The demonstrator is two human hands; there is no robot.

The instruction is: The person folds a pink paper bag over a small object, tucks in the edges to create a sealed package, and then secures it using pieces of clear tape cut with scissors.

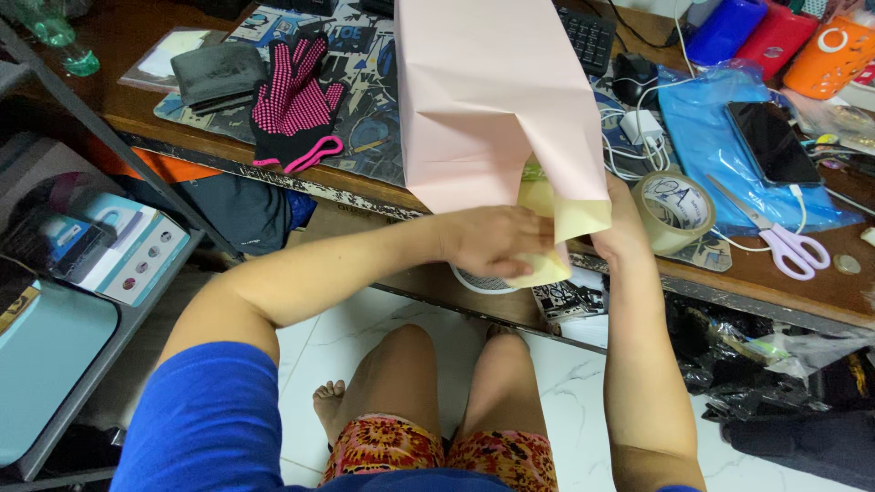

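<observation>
A large pink paper sheet (492, 100), folded like wrapping, stands over a pale yellow box (547, 205) at the desk's front edge. My left hand (492, 239) presses flat on the yellow box's near side, just under the pink paper's lower fold. My right hand (622, 232) is mostly hidden behind the paper and box and seems to hold them from the right side. A round white thing (478, 281) peeks out below my left hand.
A tape roll (673, 210) and lilac scissors (786, 244) lie right of the box. A phone (773, 141) rests on blue plastic. Pink-dotted black gloves (296, 105), a keyboard (588, 36) and a mouse (633, 75) sit further back. Metal shelving (109, 264) stands left.
</observation>
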